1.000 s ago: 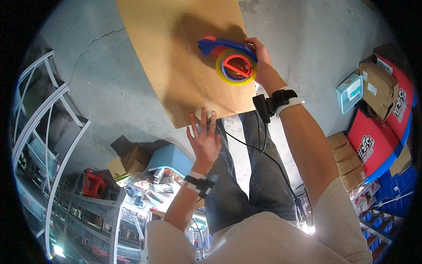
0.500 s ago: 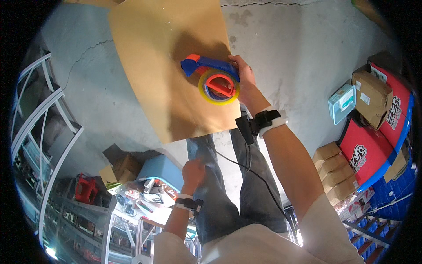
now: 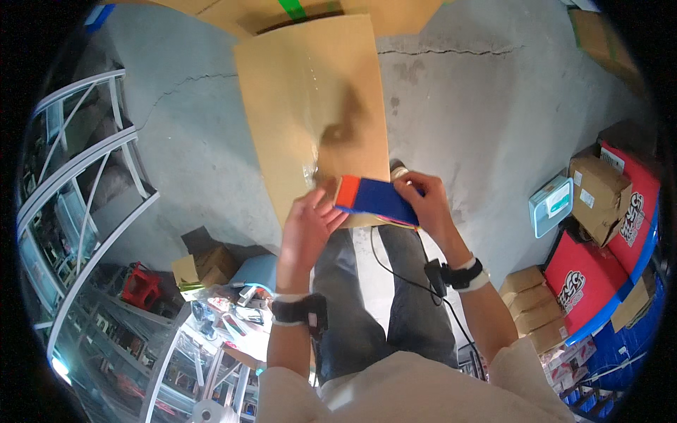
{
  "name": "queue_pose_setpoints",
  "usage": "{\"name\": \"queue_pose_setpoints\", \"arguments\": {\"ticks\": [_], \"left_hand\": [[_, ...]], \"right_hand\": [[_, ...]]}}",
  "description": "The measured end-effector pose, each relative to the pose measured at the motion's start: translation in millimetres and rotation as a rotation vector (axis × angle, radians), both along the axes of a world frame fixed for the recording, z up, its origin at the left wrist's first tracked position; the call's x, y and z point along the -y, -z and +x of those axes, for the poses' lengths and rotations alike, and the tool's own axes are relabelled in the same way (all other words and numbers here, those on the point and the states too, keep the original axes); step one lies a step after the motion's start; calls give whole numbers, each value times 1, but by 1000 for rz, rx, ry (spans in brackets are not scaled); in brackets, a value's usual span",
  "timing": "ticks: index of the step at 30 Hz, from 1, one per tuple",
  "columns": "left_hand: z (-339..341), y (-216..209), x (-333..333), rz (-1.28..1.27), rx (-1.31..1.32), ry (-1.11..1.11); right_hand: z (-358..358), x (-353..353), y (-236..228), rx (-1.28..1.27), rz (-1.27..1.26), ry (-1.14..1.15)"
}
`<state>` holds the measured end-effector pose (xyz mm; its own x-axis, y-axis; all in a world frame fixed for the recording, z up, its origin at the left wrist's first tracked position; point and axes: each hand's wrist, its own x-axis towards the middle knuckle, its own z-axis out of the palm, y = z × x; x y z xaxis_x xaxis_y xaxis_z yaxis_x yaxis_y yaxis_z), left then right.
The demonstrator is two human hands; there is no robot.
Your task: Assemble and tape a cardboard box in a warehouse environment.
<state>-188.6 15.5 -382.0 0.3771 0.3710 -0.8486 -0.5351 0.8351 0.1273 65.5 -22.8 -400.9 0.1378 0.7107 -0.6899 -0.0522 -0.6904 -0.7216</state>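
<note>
A blue and orange packing tape dispenser (image 3: 386,199) is in my right hand (image 3: 429,204), whose fingers wrap its right end. It is held over the near edge of a brown cardboard box (image 3: 310,92), and most of its tape roll is hidden beneath the blue body. At its orange end is my left hand (image 3: 307,225), fingers apart and loosely curved; whether the fingertips touch the dispenser I cannot tell. Down the box's top runs a shiny strip of clear tape (image 3: 311,158), crumpled near the left fingertips.
Another carton (image 3: 409,21) with green tape lies beyond the box. Metal racks (image 3: 106,169) line the left. A red stool (image 3: 141,285) and a cluttered table (image 3: 243,328) stand near left. On the right are a light-blue plastic box (image 3: 551,206), cartons (image 3: 599,194) and red panels (image 3: 564,275).
My right hand has drawn the tape dispenser nearer and turned it. My left hand has risen from beside my leg to its orange end. The view has shifted, showing the far carton.
</note>
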Motion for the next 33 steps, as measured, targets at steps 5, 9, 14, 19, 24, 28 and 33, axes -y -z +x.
{"name": "queue_pose_setpoints", "arguments": {"ticks": [5, 9, 14, 19, 24, 28, 33], "left_hand": [[-10, -23, 5, 65, -101, 139], [-23, -31, -14, -12, -5, 90], [-60, -17, -55, 79, -38, 226], [-96, -3, -86, 67, -32, 217], [-169, 33, -96, -3, 271, 41], [-191, 20, -130, 43, 247, 82], [-218, 24, -151, 50, 271, 117]], "right_hand": [[8, -8, -59, 133, 115, -249], [10, -34, -85, 40, 139, -425], [-33, -72, -87, 39, 49, -596], [-84, -101, -80, 184, 64, -618], [-154, -147, -93, 179, 39, -568], [-188, -173, -96, 215, 78, -578], [-213, -209, -102, 281, 140, -730]]}}
